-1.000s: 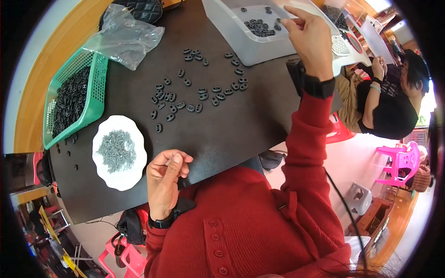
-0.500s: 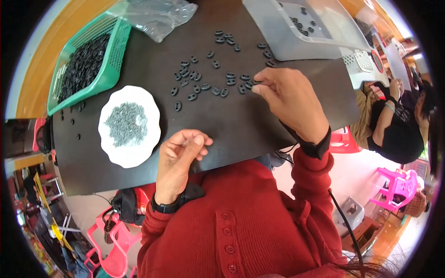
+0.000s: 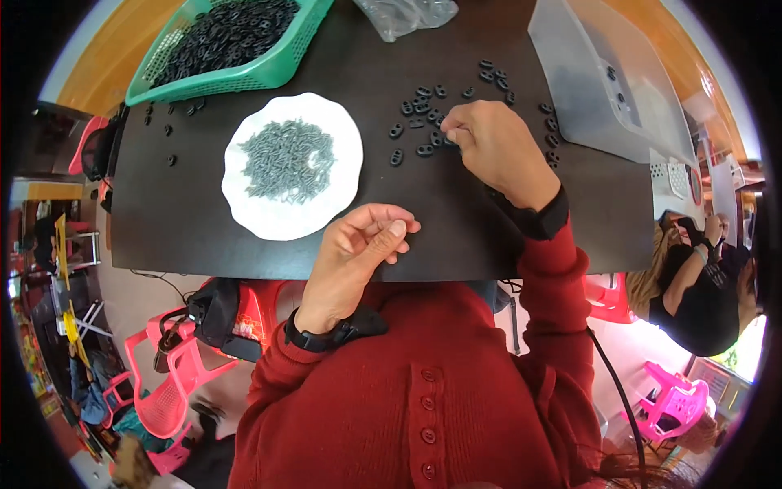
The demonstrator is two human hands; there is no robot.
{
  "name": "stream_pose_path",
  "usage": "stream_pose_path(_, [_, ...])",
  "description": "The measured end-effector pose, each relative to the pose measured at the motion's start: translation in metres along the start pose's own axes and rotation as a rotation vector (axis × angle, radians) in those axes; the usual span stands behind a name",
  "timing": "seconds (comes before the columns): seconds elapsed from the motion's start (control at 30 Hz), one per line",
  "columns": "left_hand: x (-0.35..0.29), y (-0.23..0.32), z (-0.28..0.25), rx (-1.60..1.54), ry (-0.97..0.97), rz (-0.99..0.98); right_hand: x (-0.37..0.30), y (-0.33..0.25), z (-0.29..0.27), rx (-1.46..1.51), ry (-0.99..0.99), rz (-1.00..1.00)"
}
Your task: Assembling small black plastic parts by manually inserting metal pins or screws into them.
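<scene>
My right hand [image 3: 507, 155] reaches over a loose group of small oval black plastic pieces with two holes [image 3: 424, 151]. Thumb and forefinger are pinched at one of these pieces, mostly covered by the fingertips. Nearer to me, my left hand [image 3: 358, 257] is held over the table's front part, its fingers curled and the thumb pressed to the forefinger. Whatever might be between those fingertips is too small to make out. Left of it is a white scalloped plate [image 3: 244, 213] bearing a heap of tiny grey spring-like pieces [image 3: 289, 159].
A green basket [image 3: 285, 67] full of black pieces stands at the far left, a few strays beside it. A clear plastic bag [image 3: 407, 16] lies at the far edge. At the right is a translucent bin [image 3: 599, 122] with some pieces inside. A person [image 3: 696, 285] sits beyond.
The view has shifted, so the table's things appear farther right and higher. My right hand has moved left across the black pieces, from the group's right end. My left hand keeps its curled pose.
</scene>
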State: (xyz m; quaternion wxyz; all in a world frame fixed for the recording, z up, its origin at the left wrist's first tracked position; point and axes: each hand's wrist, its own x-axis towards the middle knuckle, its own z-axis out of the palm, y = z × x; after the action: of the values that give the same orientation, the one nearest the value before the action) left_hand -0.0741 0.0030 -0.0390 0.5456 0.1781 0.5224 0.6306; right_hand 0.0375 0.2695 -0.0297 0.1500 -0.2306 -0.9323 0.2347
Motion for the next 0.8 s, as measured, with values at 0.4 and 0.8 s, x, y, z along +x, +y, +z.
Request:
stream_pose_path(0.4, [-0.017, 0.011, -0.044, -0.081, -0.022, 0.030, 0.046, -0.035, 0.058, -0.237, 0.018, -0.050])
stream_pose_path(0.8, [-0.016, 0.022, -0.026, 0.043, 0.124, 0.171, -0.023, -0.121, -0.030, 0.421, -0.239, 0.050])
